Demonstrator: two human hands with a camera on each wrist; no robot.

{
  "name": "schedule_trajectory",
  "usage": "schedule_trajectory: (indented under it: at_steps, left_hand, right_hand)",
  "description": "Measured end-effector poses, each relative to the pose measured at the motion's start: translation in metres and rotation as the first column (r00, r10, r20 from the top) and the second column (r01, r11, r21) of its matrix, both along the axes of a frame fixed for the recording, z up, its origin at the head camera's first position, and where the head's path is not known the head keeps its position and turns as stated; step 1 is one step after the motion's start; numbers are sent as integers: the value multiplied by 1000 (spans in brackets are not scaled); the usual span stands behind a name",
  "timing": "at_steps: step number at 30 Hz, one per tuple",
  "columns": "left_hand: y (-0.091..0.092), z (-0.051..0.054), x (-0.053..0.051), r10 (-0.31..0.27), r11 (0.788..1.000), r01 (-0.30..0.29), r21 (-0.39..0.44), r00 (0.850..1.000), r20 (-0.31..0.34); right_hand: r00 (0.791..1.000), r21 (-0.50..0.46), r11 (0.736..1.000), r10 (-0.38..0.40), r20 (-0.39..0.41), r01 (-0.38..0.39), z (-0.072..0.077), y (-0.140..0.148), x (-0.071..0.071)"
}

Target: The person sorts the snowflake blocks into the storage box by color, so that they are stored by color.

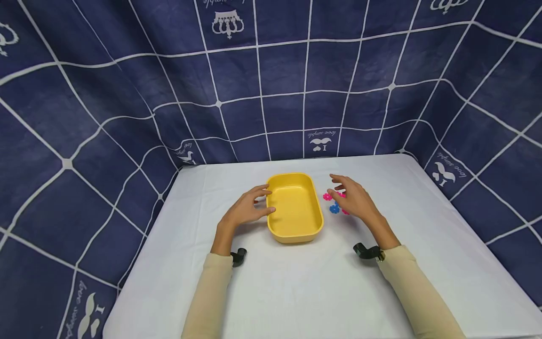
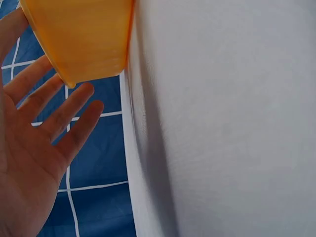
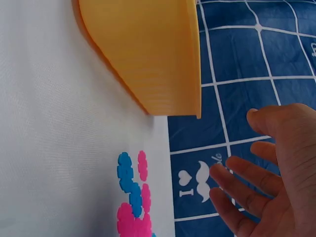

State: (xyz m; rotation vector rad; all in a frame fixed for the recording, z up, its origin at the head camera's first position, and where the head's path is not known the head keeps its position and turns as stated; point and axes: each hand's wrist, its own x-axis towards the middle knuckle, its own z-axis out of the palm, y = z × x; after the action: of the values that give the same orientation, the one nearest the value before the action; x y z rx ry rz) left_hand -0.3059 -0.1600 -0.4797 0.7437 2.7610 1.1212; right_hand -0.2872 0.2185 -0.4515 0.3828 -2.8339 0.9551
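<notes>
A yellow rectangular tub [image 1: 295,207] sits on the white table. At its left rim is my left hand [image 1: 247,207], fingers loosely spread and thumb near the rim; whether it touches cannot be told. In the left wrist view the fingers of that hand [image 2: 44,118] reach toward the tub's wall [image 2: 81,39]. Over the small pink and blue flower-shaped pieces [image 1: 334,208], right of the tub, hovers my right hand [image 1: 355,197] with relaxed fingers and nothing in it. The right wrist view has the pink pieces [image 3: 133,222] and blue pieces [image 3: 125,170] lying below that hand [image 3: 266,182].
A white cloth [image 1: 296,292] covers the table. Behind it and at both sides hangs a dark blue curtain [image 1: 279,113] with white grid lines. A black wrist camera [image 1: 239,257] is on the left wrist and another black camera [image 1: 366,251] on the right.
</notes>
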Motion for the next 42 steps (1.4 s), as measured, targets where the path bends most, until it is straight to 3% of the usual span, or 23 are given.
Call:
schedule_trajectory:
  at_steps: [11,23,30,42]
  left_hand:
    - [2,-2,6,24,999,-25,-27,1000,-18]
    - [0,-3,8,34,999,-33,-24,999,7]
    - [1,-1,6,26,999,-26,-23,1000,5]
    - [0,10,0,-1,992,-1,-125,1000,-21]
  right_hand:
    - [1000,-21,1000,-5,12,6,-2,0,-1]
    - [999,-1,1000,-15,29,15,0,0,-4]
    - [1000,-12,1000,14,5,-13,1,2,-12]
    - [993,-7,1000,-19,115,20,-8,5,-33]
